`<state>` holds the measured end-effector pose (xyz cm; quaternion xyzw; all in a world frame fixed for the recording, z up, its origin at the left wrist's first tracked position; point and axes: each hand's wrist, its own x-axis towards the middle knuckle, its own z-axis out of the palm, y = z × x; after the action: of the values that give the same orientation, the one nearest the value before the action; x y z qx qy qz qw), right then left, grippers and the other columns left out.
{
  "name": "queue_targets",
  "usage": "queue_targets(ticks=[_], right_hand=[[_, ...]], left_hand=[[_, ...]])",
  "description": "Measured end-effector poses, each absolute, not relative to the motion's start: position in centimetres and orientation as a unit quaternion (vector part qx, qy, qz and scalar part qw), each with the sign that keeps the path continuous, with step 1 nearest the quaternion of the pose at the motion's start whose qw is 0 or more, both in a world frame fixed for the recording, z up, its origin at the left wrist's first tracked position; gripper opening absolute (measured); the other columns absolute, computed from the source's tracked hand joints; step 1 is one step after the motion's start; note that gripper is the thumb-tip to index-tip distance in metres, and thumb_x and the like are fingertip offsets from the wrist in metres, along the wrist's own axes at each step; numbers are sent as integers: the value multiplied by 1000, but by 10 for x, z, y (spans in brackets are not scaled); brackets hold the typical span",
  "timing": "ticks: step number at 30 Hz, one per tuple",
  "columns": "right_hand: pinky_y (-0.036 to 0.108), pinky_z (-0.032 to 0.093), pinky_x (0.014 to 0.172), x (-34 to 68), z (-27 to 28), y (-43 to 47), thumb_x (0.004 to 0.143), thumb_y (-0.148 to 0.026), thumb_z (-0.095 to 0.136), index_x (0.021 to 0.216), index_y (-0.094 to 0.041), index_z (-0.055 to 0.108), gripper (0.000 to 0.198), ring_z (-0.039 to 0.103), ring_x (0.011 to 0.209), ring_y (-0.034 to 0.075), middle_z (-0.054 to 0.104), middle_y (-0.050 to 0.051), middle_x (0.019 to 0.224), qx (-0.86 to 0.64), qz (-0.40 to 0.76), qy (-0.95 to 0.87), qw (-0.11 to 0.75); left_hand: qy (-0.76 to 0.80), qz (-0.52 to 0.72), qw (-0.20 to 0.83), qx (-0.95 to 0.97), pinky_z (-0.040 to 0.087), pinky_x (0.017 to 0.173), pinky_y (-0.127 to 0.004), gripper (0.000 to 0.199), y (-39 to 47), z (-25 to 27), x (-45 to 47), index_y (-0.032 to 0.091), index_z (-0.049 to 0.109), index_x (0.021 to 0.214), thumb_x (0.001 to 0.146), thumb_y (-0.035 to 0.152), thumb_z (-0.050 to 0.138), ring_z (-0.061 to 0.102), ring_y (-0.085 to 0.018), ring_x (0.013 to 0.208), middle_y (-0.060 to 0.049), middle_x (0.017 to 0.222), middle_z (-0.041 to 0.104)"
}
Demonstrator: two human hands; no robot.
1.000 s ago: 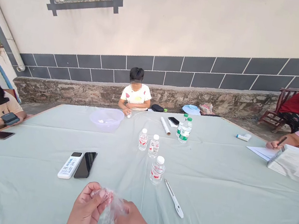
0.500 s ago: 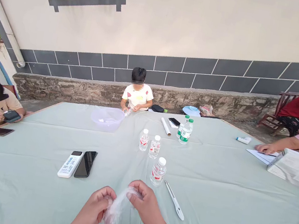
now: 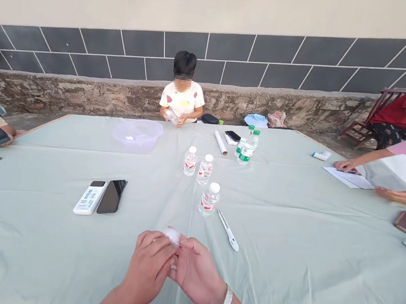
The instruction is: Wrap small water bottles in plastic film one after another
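Note:
A crumpled piece of thin clear plastic (image 3: 172, 235) shows whitish above my fingers; I cannot tell whether it is a bag or a sheet. My left hand (image 3: 150, 263) is closed over it from the left, back of the hand upward. From the right, my right hand (image 3: 197, 273) meets it with the palm partly turned up and its fingers curled against the plastic. Most of the plastic is hidden between the two hands. Just beyond them stand a small water bottle (image 3: 209, 200) with a white cap and a white utility knife (image 3: 228, 230) lying flat.
Two more small bottles (image 3: 190, 161) stand farther off, near green-capped bottles (image 3: 249, 148) and a white roll (image 3: 220, 143). Left lie a power bank (image 3: 90, 198) and a phone (image 3: 112, 196). A purple basin (image 3: 136, 147) sits near a person across the table (image 3: 325, 258). Others sit at both sides.
My hands have come together, the left now covering the plastic that was stretched between them. The view has tilted down. At right, a person has lifted the white box or booklet.

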<state>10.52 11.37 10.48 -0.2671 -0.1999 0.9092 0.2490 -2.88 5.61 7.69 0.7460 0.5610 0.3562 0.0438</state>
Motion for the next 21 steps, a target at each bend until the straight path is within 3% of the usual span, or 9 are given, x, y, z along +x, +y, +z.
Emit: queue_targets(ticks=[5,9,11,14,17,21], right_hand=[[29,43,82,98,101,114,81,-45,51,108,-22,58,36,58,98,18,64,5,104,-245,899,-260,254],[36,41,92,108,96,123,85,-54,45,115,-21,58,46,54,110,21,62,9,114,-253,836,-437,215],[38,40,93,126,86,143,78,-53,53,113,-21,59,47,56,106,22,63,8,110,-367,711,-554,229],[39,46,83,158,59,191,69,-51,60,121,-20,50,61,61,84,21,61,9,108,-601,444,-595,296],[39,48,73,171,26,236,62,-51,65,129,-16,40,79,61,74,20,55,15,118,-677,334,-585,297],[36,48,72,162,-2,268,63,-46,65,105,-21,54,50,63,82,23,64,7,101,-639,330,-634,286]], left_hand=[[610,378,8,696,46,84,-42,23,54,72,-26,27,71,90,82,20,51,50,-26,105,-11,111,56],[662,471,132,568,50,81,-37,24,67,70,-28,24,68,75,85,29,47,57,-24,103,-9,117,56],[691,504,176,488,50,77,-34,22,74,72,-36,23,66,72,83,34,50,61,-22,95,-8,113,61],[722,515,210,412,49,77,-32,21,81,74,-48,24,66,73,78,41,55,61,-22,96,-6,113,62],[724,497,237,416,49,75,-32,24,83,68,-51,24,66,70,77,44,54,61,-22,94,-6,110,63],[714,474,260,444,50,74,-34,29,83,49,-44,25,65,65,79,46,52,62,-24,92,-8,105,65]])
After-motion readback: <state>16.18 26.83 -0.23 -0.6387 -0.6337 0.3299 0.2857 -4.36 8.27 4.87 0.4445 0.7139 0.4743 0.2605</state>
